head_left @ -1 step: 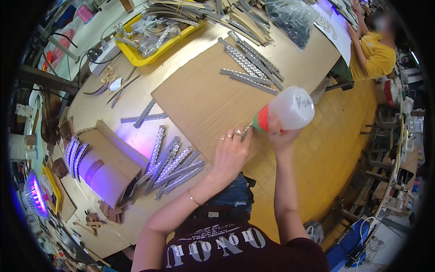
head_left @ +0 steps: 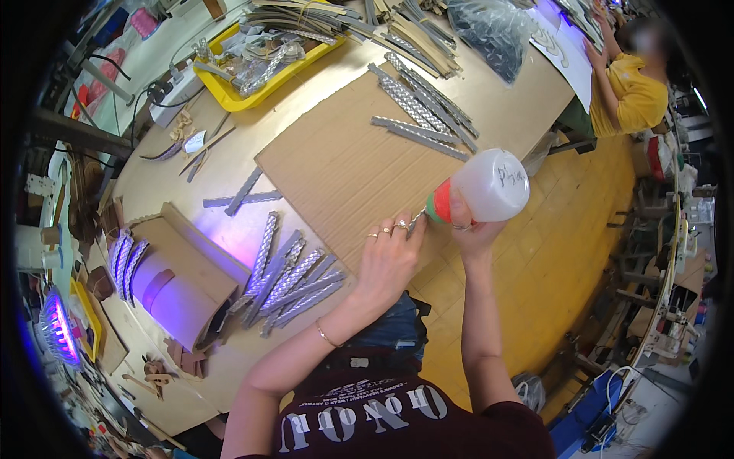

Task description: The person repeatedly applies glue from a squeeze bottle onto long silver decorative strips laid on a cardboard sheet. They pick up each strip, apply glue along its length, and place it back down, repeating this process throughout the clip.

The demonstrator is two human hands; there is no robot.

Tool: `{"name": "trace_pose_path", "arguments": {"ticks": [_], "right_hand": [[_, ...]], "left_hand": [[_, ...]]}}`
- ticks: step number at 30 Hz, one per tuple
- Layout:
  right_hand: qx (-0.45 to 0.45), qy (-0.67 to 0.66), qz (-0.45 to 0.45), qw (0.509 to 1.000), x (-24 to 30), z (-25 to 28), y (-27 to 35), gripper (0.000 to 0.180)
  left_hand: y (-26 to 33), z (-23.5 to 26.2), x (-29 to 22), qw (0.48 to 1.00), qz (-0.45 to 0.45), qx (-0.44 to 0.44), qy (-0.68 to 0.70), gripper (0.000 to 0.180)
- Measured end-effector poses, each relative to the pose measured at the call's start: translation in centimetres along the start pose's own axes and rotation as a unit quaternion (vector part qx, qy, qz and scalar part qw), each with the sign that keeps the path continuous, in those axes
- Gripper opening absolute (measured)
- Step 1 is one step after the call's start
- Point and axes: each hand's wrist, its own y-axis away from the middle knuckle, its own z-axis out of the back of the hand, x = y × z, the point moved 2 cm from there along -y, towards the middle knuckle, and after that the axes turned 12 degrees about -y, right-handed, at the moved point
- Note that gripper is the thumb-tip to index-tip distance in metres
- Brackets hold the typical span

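table point(head_left: 505, 115) | cardboard sheet point(head_left: 344, 176) (flat) | yellow tray point(head_left: 222, 90) | strips point(head_left: 294, 279)

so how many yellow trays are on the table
2: one yellow tray at the far left of the table holding silvery strips, and a smaller one at the near left edge beside the purple lamp. Others may be hidden.

left hand point(head_left: 390, 256) flat — right hand point(head_left: 472, 229) gripping.

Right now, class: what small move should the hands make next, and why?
Probably draw the squeeze bottle along the strip: its nozzle already meets the strip's end pinned by the left hand on the cardboard sheet, with the right hand gripping the bottle.
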Motion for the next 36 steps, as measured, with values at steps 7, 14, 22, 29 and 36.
{"name": "trace_pose_path", "arguments": {"ticks": [7,14,22,29,36], "right_hand": [[0.019,0.040,0.013,0.999,-0.3,0.3,0.0,0.045],[0.022,0.022,-0.001,1.000,0.2,0.0,0.1,0.030],[0.018,0.022,0.009,1.000,0.6,-0.3,-0.3,0.029],[0.084,-0.018,-0.026,0.996,2.0,-0.7,1.6,0.024],[0.202,0.174,0.105,0.958,-0.8,-0.5,10.1,0.080]], "left_hand": [[4.7,2.3,0.8,0.998,0.025,-0.013,-0.062,0.032],[7.9,3.3,1.5,0.993,0.052,-0.029,-0.100,0.029],[7.9,3.4,1.7,0.991,0.040,-0.024,-0.128,0.035],[7.9,2.9,1.5,0.983,0.022,-0.013,-0.183,0.035],[7.8,3.0,1.4,0.982,0.023,-0.009,-0.185,0.030]]}}
